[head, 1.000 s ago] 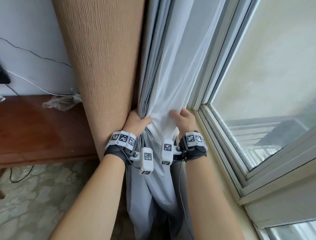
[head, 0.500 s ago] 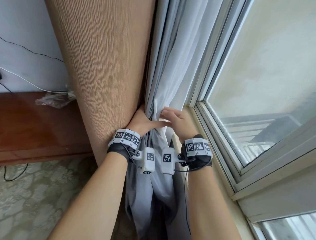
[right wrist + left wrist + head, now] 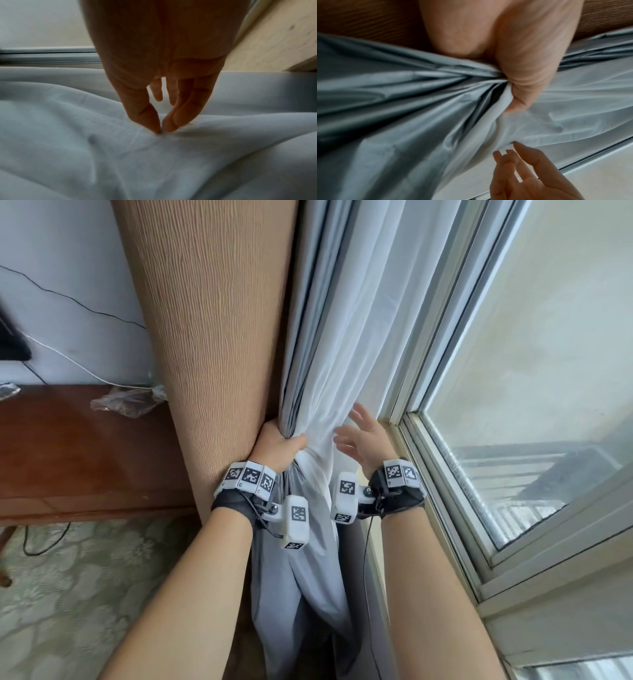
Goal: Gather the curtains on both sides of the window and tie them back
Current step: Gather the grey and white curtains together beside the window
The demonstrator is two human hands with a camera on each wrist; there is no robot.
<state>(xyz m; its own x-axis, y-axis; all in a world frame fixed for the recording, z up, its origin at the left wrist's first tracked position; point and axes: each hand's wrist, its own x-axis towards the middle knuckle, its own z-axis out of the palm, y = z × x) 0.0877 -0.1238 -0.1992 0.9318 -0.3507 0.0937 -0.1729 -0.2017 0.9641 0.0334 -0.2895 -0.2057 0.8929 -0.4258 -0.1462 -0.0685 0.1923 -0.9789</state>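
Both forearms enter from the near edge, wrists strapped with black bands and white tagged blocks. Left hand [image 3: 274,445] clenches the grey-white curtain [image 3: 329,392], smooth thin fabric, gathered into tight radiating folds at the fist; its fingers are hidden behind the cloth, only the thumb [image 3: 520,100] shows in the left wrist view. Right hand [image 3: 368,440] is released, fingers spread and mostly straight, just right of the bunch; in the right wrist view thumb and fingertip [image 3: 169,125] touch the fabric, blurred, so whether they pinch it I cannot tell. Curtain hangs between the tan ribbed curtain [image 3: 212,337] on the left and the window frame [image 3: 442,392] on the right, lower end cut off. Far left: dark wooden counter [image 3: 68,453] with crumpled clear plastic [image 3: 126,402].
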